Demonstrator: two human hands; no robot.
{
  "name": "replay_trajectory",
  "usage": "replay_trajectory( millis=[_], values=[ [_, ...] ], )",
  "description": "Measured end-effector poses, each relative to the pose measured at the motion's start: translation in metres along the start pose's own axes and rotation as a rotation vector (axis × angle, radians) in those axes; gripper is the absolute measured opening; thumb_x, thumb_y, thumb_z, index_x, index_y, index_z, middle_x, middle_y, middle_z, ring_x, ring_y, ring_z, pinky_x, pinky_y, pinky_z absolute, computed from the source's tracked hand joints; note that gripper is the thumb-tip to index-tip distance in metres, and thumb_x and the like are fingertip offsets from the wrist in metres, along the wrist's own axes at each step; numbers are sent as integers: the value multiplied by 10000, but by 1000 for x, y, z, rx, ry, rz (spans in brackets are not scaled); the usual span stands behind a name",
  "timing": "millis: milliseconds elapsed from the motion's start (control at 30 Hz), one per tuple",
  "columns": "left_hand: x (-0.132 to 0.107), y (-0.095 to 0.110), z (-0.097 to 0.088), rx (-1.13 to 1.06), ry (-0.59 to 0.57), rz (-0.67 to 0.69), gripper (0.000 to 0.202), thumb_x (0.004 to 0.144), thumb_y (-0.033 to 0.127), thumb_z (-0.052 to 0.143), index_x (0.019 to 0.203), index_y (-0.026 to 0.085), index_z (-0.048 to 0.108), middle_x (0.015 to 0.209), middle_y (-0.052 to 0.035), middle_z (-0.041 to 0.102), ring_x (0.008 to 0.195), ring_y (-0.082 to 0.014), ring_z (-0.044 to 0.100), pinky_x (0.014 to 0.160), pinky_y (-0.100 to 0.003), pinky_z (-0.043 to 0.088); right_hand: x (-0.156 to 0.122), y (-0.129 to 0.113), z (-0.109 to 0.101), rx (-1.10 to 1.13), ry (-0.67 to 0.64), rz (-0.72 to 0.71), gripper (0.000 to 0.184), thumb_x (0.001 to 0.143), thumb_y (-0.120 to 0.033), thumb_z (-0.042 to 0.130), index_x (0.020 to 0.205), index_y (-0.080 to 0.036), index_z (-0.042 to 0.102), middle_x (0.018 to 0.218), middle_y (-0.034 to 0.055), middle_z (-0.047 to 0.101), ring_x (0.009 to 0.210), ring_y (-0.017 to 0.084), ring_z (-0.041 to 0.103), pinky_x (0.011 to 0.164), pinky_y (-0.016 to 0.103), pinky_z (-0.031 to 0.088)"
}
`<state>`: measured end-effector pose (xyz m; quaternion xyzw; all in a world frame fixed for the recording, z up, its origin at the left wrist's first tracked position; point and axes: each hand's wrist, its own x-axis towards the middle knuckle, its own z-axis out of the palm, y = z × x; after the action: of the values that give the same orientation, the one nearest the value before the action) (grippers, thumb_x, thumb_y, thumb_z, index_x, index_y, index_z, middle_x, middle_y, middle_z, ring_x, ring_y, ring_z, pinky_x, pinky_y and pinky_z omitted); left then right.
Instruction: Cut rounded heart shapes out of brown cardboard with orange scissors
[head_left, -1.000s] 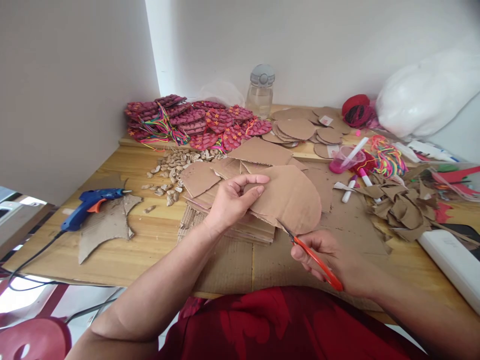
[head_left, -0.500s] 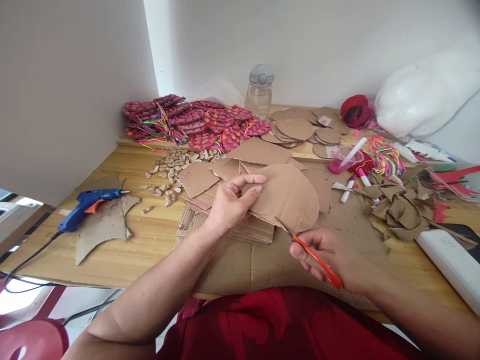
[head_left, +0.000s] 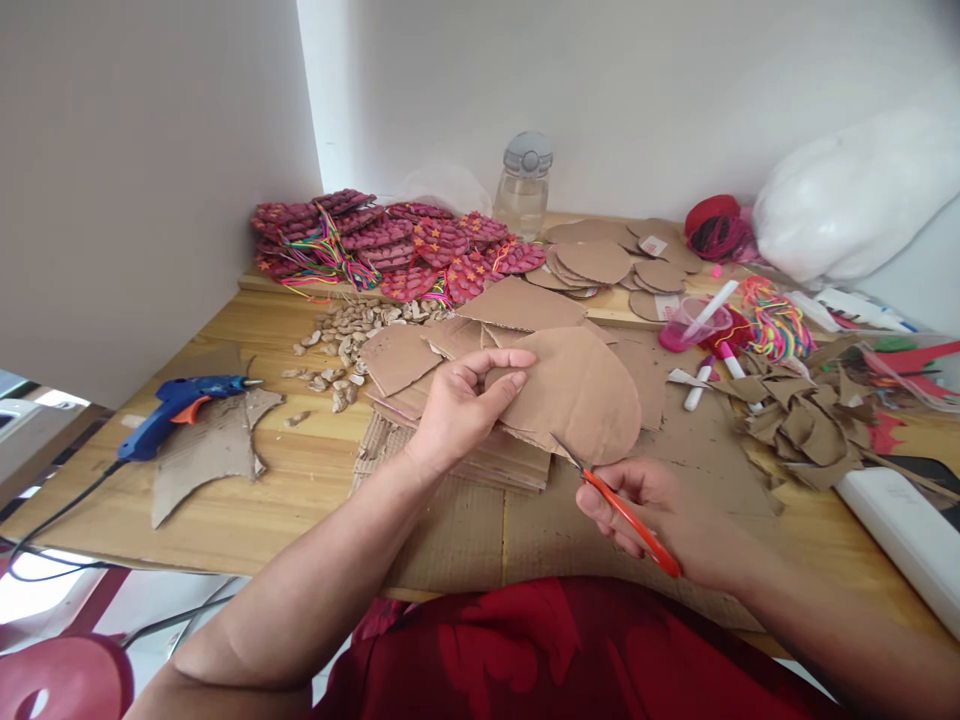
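Observation:
My left hand [head_left: 469,400] pinches the left side of a piece of cardboard [head_left: 581,385] between thumb and fingers. The piece has a rounded right end and is held above a stack of cardboard [head_left: 517,465]. In my right hand [head_left: 637,505] is a pair of scissors [head_left: 630,522] with orange handles. Its blades are at the lower edge of the held cardboard; whether they are parted there is hard to see. Beneath lies a larger cardboard sheet [head_left: 457,535]. Cardboard pieces [head_left: 401,358] lie just behind my left hand.
A blue glue gun [head_left: 176,410] rests on a cardboard scrap at the left. Nut shells [head_left: 345,340] lie behind the stack, near decorated pink discs [head_left: 405,240]. Cut cardboard discs [head_left: 596,262] and a bottle [head_left: 523,190] stand at the back. Cardboard offcuts [head_left: 810,415] are heaped right, near markers [head_left: 697,388].
The whole view has shifted very slightly. Both hands, the cardboard and the scissors keep nearly the same position relative to one another.

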<state>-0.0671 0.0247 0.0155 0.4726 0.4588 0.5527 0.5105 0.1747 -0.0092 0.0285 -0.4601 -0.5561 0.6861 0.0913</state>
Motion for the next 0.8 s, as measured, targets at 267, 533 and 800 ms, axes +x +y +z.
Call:
replay_trajectory(
  millis=[267, 533, 800],
  values=[
    [1, 0, -2, 18, -2, 12, 364, 818, 418, 773, 1092, 178, 766, 661, -5, 629, 511, -96, 470, 458, -231, 349, -3, 3, -1, -53, -13, -2, 500, 897, -587, 673, 685, -209, 424, 604, -70, 329, 538, 94, 280, 515, 257, 231],
    [1, -2, -3, 50, -22, -7, 353, 841, 432, 750, 1104, 196, 761, 622, 13, 570, 472, -82, 384, 436, -234, 277, -1, 7, -2, -7, 7, 39, 503, 874, -604, 685, 688, -208, 437, 623, -61, 359, 527, 90, 312, 495, 244, 245],
    [1, -3, -1, 91, -7, 12, 305, 853, 401, 733, 1079, 200, 768, 618, 19, 559, 477, -86, 375, 441, -240, 267, -2, 7, -3, -33, 46, 71, 473, 850, -598, 704, 689, -194, 519, 581, -51, 445, 505, 97, 384, 484, 241, 262]
  ],
)
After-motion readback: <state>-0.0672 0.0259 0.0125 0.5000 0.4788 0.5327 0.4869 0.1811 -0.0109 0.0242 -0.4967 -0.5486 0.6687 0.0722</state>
